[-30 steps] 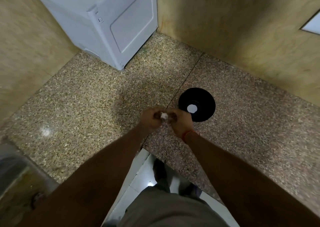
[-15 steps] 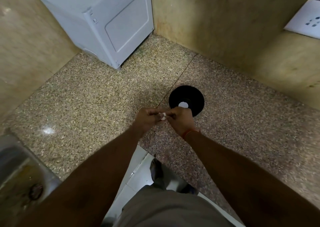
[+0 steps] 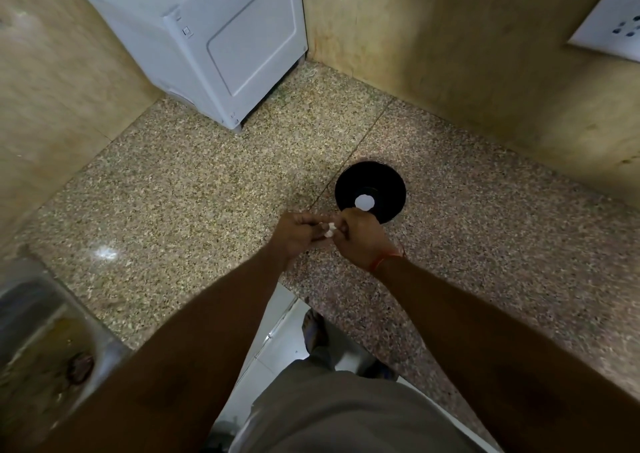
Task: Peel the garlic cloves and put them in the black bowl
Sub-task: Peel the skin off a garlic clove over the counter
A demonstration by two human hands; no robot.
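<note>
On the speckled stone counter (image 3: pixel 194 189), tucked into a corner between tan walls, a person is standing and working with both arms stretched forward. A white appliance (image 3: pixel 221 37) is sitting at the back, and a steel sink (image 3: pixel 41 342) is showing at the near left edge. The black bowl (image 3: pixel 377 181) is resting on the counter just beyond the hands, and one pale piece (image 3: pixel 364 202) is lying in its middle, which I am reading as a peeled clove already delivered. The left hand (image 3: pixel 299 233) and the right hand (image 3: pixel 362 238) are meeting close together, fingers curled in, both pinching a small white garlic clove (image 3: pixel 329 230) between their fingertips above the counter. Peeling is looking underway here; whether the skin is off yet is too small to tell. This clove is not yet in the bowl, and no other cloves are showing anywhere.
</note>
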